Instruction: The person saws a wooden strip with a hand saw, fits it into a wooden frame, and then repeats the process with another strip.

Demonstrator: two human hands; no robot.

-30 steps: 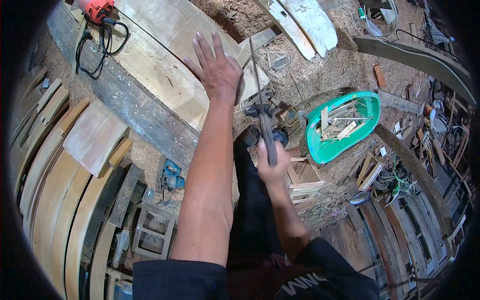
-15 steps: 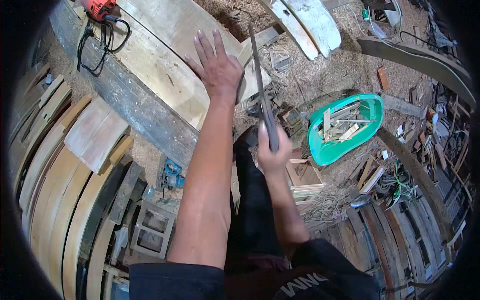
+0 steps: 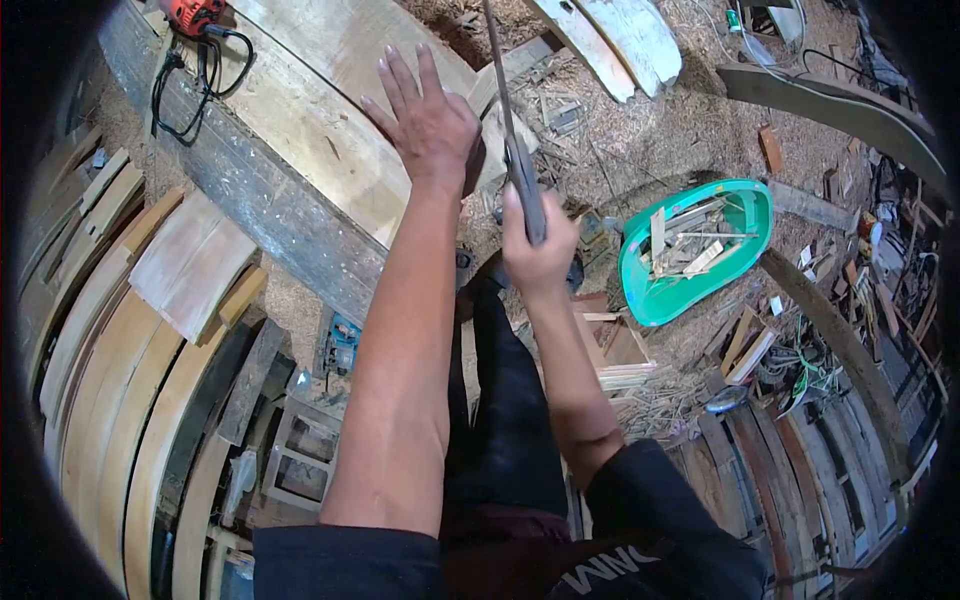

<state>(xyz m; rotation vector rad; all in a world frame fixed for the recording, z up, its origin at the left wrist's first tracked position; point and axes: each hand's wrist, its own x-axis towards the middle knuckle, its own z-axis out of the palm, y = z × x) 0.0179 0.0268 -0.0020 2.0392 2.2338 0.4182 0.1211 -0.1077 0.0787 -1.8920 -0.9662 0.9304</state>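
1. My left hand (image 3: 432, 135) lay open on the pale, flat wooden boards (image 3: 300, 125).
2. My right hand (image 3: 540, 240) gripped a long, dark, saw-like tool (image 3: 521, 175) beside the boards' end.
3. Sawing seemed in hand; the next stroke needed steady boards.

Basin (image 3: 652, 305) right of boards (image 3: 300, 110)
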